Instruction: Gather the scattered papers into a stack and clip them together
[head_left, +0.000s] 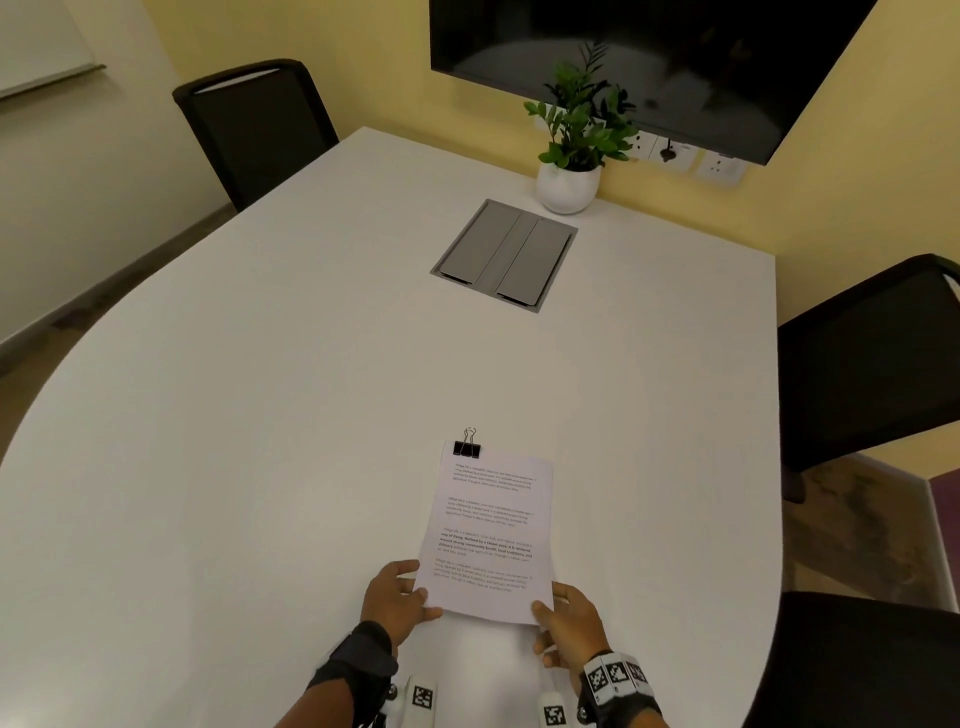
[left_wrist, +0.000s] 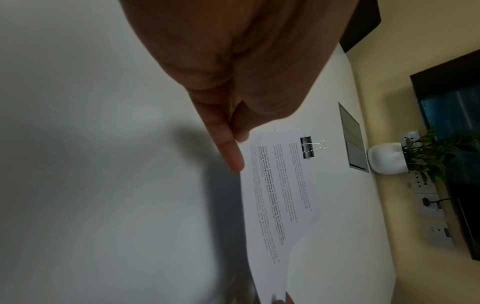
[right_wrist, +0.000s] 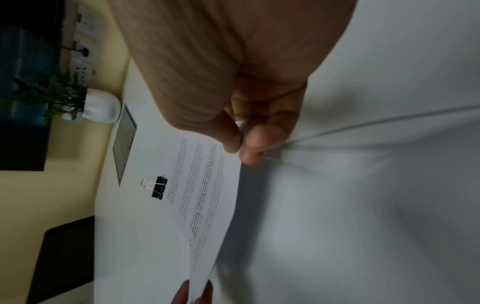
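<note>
A stack of printed papers (head_left: 491, 530) lies on the white table (head_left: 260, 415), with a black binder clip (head_left: 466, 448) clamped on its far left corner. The near edge is lifted off the table. My left hand (head_left: 397, 597) pinches the near left corner between thumb and fingers. My right hand (head_left: 563, 623) pinches the near right corner. In the left wrist view the papers (left_wrist: 280, 195) and the clip (left_wrist: 309, 147) show beyond my fingers (left_wrist: 228, 148). The right wrist view shows thumb and finger pinching the papers (right_wrist: 207, 195), the clip (right_wrist: 158, 187) farther off.
A grey cable hatch (head_left: 504, 254) is set into the table's middle, and a potted plant (head_left: 571, 156) stands behind it by the wall. Black chairs stand at the far left (head_left: 254, 130) and right (head_left: 872, 358). A dark screen (head_left: 649, 62) hangs above.
</note>
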